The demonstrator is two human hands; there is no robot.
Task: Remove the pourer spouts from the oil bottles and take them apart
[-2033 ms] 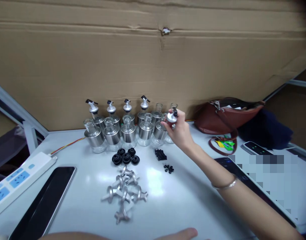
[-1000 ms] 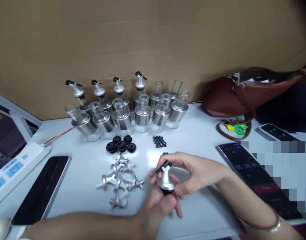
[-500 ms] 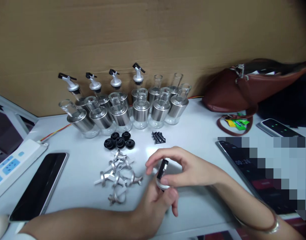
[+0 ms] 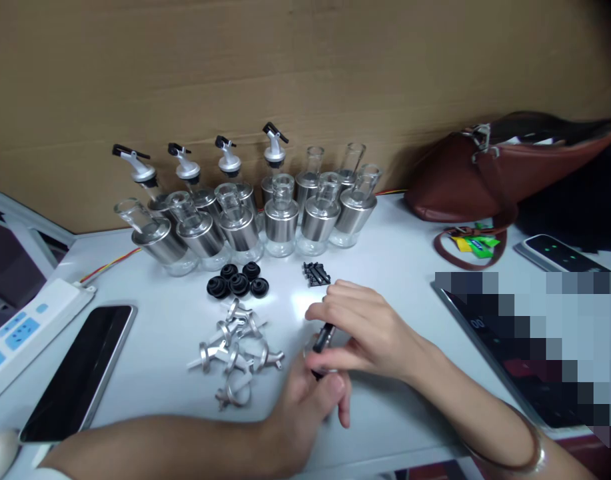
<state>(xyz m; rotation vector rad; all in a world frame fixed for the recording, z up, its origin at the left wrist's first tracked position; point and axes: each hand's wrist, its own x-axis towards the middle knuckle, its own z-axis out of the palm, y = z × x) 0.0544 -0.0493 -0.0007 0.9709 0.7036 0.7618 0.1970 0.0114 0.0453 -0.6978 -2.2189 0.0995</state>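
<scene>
A bottle pourer (image 4: 324,337) with a black flip lever is held between my two hands above the table's front half. Its lower part sits in my closed left hand (image 4: 308,413), partly hidden by the fingers. My right hand (image 4: 368,333) closes around the top, thumb and fingers on either side of the lever, slightly blurred. Left of the hands lies a loose group of silver pourer spouts (image 4: 234,358). Behind them are several black rubber stoppers (image 4: 239,285). A small pile of black lever pieces (image 4: 316,273) lies beyond my right hand.
Glass bottles with steel bands (image 4: 281,221) stand in two rows at the back; several rear ones carry pourers (image 4: 230,162). A phone (image 4: 80,373) and a power strip (image 4: 30,327) lie left. A brown bag (image 4: 450,180) and a tablet-like device (image 4: 485,347) are on the right.
My right hand has shifted, its fingers curling over the pourer's top, and the lever now looks lower and more tilted. My left hand has barely moved, still around the base.
</scene>
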